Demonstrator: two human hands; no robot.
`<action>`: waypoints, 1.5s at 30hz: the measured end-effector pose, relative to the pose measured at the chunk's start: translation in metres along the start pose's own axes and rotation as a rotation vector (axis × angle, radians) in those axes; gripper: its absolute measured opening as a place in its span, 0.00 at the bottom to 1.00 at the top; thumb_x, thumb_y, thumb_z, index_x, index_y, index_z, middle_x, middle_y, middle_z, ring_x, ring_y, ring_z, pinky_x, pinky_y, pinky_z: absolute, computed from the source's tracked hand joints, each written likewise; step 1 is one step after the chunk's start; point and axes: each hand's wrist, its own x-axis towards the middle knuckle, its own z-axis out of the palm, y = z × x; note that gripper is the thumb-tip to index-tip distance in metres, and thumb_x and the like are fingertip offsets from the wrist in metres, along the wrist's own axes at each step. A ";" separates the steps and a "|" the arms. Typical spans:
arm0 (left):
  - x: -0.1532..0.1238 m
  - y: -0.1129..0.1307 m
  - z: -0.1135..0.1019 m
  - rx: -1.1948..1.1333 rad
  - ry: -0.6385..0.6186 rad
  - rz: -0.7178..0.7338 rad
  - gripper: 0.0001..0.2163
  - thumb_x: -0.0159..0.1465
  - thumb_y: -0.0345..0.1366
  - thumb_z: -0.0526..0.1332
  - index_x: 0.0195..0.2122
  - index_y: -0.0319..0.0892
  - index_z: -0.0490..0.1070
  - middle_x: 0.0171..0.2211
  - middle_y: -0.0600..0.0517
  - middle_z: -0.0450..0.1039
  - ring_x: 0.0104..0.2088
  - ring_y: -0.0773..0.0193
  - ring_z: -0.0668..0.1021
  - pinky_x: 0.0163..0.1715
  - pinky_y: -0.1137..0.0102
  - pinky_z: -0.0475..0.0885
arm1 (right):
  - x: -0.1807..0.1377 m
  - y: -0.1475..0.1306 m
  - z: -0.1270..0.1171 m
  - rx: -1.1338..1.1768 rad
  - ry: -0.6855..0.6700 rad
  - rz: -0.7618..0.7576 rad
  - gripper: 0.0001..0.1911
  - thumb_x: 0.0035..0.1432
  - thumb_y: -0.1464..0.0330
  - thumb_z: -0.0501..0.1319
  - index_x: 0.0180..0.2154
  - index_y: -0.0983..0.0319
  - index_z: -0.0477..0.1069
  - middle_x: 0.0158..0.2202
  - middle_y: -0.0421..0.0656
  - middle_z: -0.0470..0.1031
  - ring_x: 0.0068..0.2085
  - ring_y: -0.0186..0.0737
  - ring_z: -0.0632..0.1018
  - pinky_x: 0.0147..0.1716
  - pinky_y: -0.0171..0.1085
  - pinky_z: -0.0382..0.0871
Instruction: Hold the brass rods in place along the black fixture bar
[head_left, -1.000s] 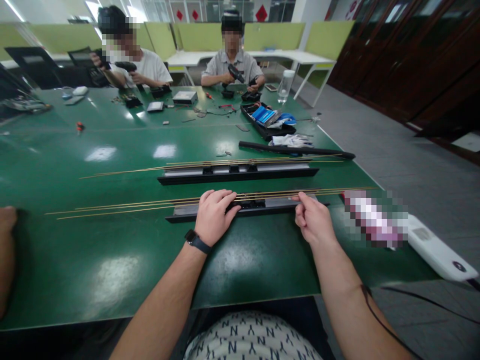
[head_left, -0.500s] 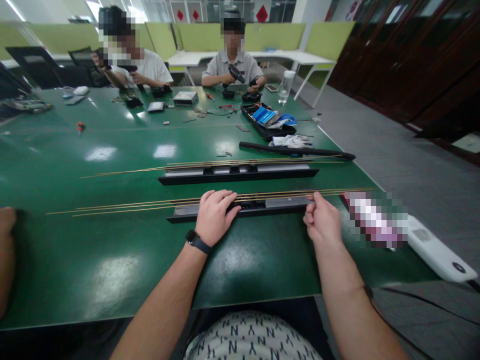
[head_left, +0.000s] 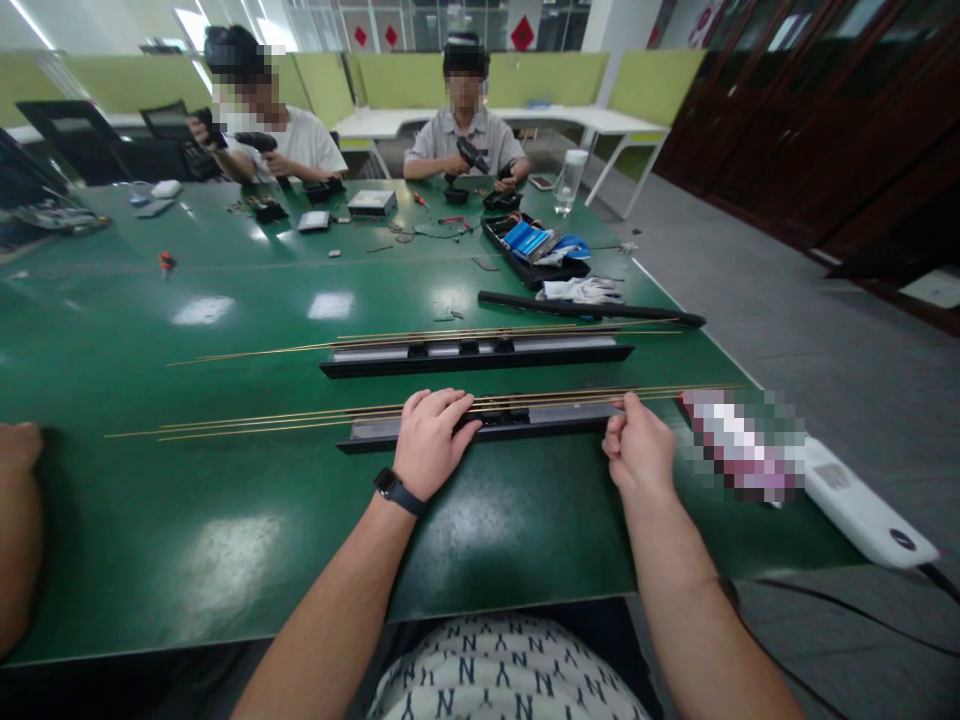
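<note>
A long black rail lies across the green table in front of me, with thin brass rods running along it and sticking out far to the left. My left hand lies palm down on the middle of the rail, fingers together over the rods. My right hand is closed at the rail's right end, thumb and fingers pinching the rods there. A second black rail with its own brass rods lies parallel farther back.
Behind the rails lie a black bar, white gloves and a black tray of blue parts. A white device sits at the right edge. Two people work with power tools at the far end. Another person's arm rests at left.
My right hand slid right along the rods to the rail's right end and closed on them. The rods shifted slightly to the right. The left hand stayed put.
</note>
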 end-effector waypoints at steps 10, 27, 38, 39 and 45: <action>0.000 0.001 0.000 -0.019 -0.014 -0.012 0.13 0.69 0.41 0.64 0.54 0.47 0.75 0.53 0.47 0.79 0.56 0.54 0.78 0.62 0.52 0.65 | -0.010 0.005 0.002 -0.043 -0.067 -0.011 0.19 0.55 0.54 0.69 0.32 0.63 0.73 0.14 0.34 0.67 0.09 0.26 0.59 0.07 0.27 0.46; -0.001 0.001 -0.002 -0.017 -0.024 -0.022 0.13 0.69 0.41 0.64 0.54 0.47 0.75 0.53 0.47 0.79 0.56 0.55 0.78 0.62 0.53 0.65 | -0.022 0.011 0.007 -0.116 -0.267 0.061 0.22 0.54 0.51 0.71 0.35 0.65 0.77 0.14 0.36 0.67 0.10 0.25 0.59 0.08 0.26 0.47; 0.000 0.000 -0.001 -0.025 -0.020 -0.029 0.13 0.68 0.41 0.65 0.53 0.48 0.76 0.53 0.48 0.80 0.56 0.55 0.78 0.62 0.52 0.64 | -0.023 0.011 0.007 -0.113 -0.269 0.060 0.22 0.53 0.51 0.71 0.34 0.64 0.76 0.14 0.36 0.67 0.10 0.26 0.59 0.08 0.26 0.47; 0.000 0.000 -0.001 -0.026 -0.019 -0.028 0.13 0.68 0.41 0.65 0.53 0.48 0.76 0.53 0.48 0.80 0.56 0.55 0.78 0.62 0.53 0.64 | -0.023 0.011 0.007 -0.113 -0.269 0.058 0.22 0.53 0.51 0.71 0.34 0.65 0.77 0.14 0.36 0.67 0.10 0.26 0.59 0.08 0.26 0.47; 0.000 0.000 0.000 -0.020 -0.019 -0.027 0.14 0.68 0.42 0.65 0.53 0.48 0.76 0.53 0.48 0.80 0.56 0.55 0.78 0.61 0.53 0.65 | -0.023 0.010 0.008 -0.105 -0.283 0.053 0.21 0.54 0.52 0.70 0.35 0.65 0.77 0.13 0.36 0.67 0.10 0.26 0.58 0.08 0.27 0.46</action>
